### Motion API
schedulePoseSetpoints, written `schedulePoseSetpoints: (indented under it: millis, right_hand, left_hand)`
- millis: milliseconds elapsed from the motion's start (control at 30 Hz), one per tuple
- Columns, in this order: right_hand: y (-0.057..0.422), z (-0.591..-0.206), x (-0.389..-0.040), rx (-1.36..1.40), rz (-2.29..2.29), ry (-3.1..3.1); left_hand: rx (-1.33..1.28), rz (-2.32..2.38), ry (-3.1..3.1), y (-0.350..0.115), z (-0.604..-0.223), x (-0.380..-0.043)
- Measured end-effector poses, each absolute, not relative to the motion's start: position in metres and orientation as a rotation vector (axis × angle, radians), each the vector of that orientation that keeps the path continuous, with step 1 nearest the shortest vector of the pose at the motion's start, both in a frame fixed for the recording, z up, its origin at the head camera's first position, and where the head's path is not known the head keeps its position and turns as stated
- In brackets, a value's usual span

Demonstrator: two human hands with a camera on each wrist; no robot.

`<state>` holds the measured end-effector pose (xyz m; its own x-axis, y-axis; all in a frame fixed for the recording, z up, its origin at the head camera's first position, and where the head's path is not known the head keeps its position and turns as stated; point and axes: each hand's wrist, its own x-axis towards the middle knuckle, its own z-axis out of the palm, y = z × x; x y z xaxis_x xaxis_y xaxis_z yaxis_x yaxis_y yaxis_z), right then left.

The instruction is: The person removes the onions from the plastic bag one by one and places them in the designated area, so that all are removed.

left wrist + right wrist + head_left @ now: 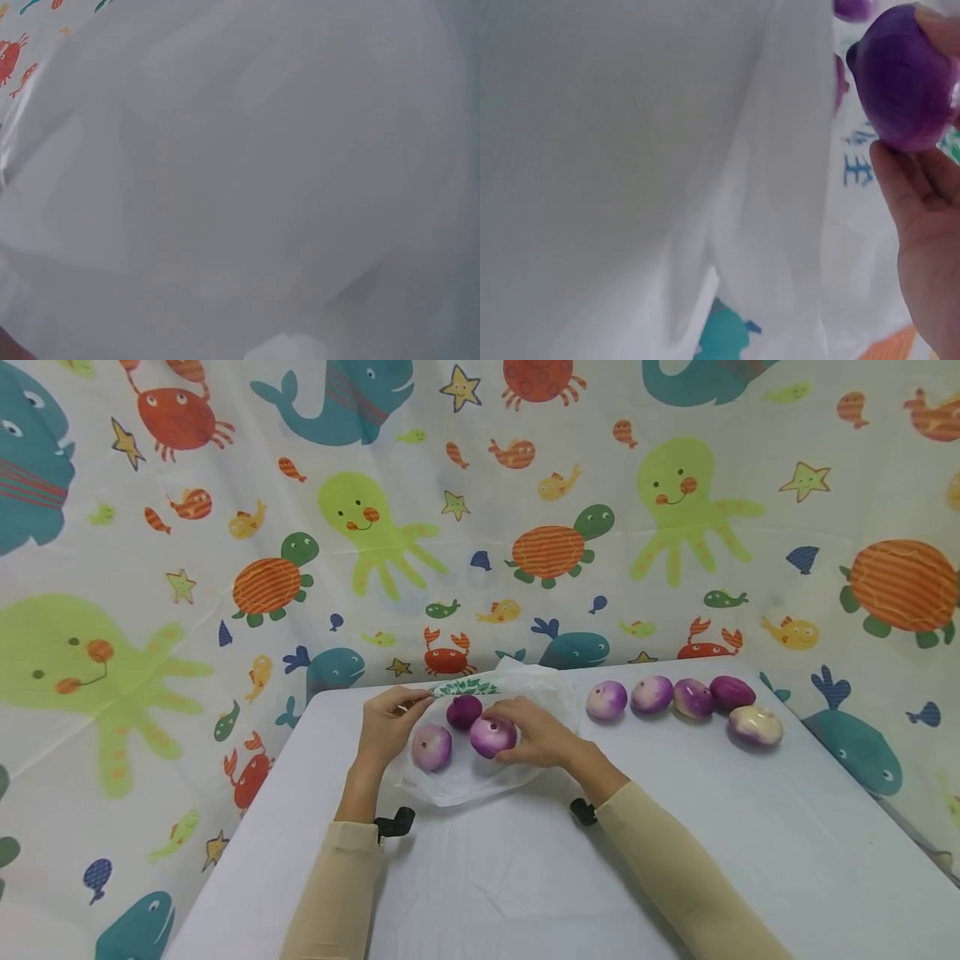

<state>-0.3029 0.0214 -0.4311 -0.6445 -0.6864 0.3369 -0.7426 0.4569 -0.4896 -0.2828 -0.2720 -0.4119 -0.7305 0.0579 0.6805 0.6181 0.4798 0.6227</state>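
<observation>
My right hand [536, 735] grips a shiny purple-and-white onion [492, 737] between thumb and fingers, over a thin white plastic bag [450, 789]. In the right wrist view, that onion [904, 79] shows a deep purple side with a dark nub. At the bag's far left edge, beside its green leaf print [467, 687], my left hand [385, 724] pinches the plastic between thumb and fingertips. A pale purple onion [432, 747] and a darker one [464, 712] lie at the bag, between my hands. Pale sheeting fills most of the left wrist view.
Right of the bag, several more onions stand in a row along the far side of the white table [510, 877], among them a dark purple one [731, 693] and a mostly cream one [755, 727]. A curtain [465, 485] with sea animals hangs behind.
</observation>
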Motion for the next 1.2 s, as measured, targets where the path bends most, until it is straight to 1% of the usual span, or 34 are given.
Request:
schedulePoseSetpoints:
  millis: [100,233,333,567,900,1200]
  right_hand:
    - [0.03,-0.429,-0.299,1.282,1.021,-2.54]
    - [0.039,-0.425,-0.298,1.298,1.007,-2.448]
    - [0.046,-0.418,-0.298,1.282,0.992,-2.392]
    - [0.067,-0.403,-0.293,1.125,1.071,-2.338]
    - [0.112,-0.393,-0.304,0.928,1.14,-2.2]
    - [0.152,-0.385,-0.305,0.733,1.199,-2.35]
  left_hand:
    - [-0.532,-1.224,-2.15,-0.266,-0.403,-0.273]
    - [-0.525,-1.216,-2.15,-0.26,-0.393,-0.262]
    - [-0.53,-1.218,-2.142,-0.26,-0.393,-0.262]
    - [-0.545,-1.225,-2.137,-0.26,-0.393,-0.262]
    - [-0.547,-1.199,-2.136,-0.261,-0.391,-0.261]
    - [-0.543,-1.217,-2.141,-0.261,-0.388,-0.261]
